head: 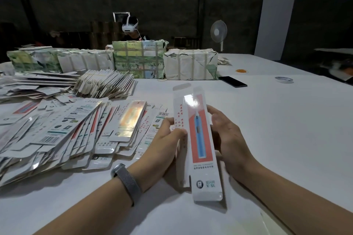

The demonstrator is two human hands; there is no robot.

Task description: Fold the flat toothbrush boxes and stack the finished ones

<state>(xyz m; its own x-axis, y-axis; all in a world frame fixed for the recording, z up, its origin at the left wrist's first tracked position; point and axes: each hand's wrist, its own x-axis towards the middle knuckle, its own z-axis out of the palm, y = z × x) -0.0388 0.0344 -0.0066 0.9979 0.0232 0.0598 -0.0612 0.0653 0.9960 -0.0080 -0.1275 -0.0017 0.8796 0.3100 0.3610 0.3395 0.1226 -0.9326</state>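
The long white toothbrush box with a red panel and blue toothbrush picture (200,139) is showing "X·SL" beside a dark round tooth logo near its lower end. Red Chinese characters on its left side are too small to read. Left of that box, a flat white carton end (100,158) is showing "X·SL" too.

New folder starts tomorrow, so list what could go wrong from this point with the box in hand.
1. Both hands, left and right, squeeze the toothbrush box by its long sides; too hard a grip may crease it.
2. Its top flap stands open and could bend.
3. The pile of flat boxes sprawls beside the left forearm; a sweep could scatter it.
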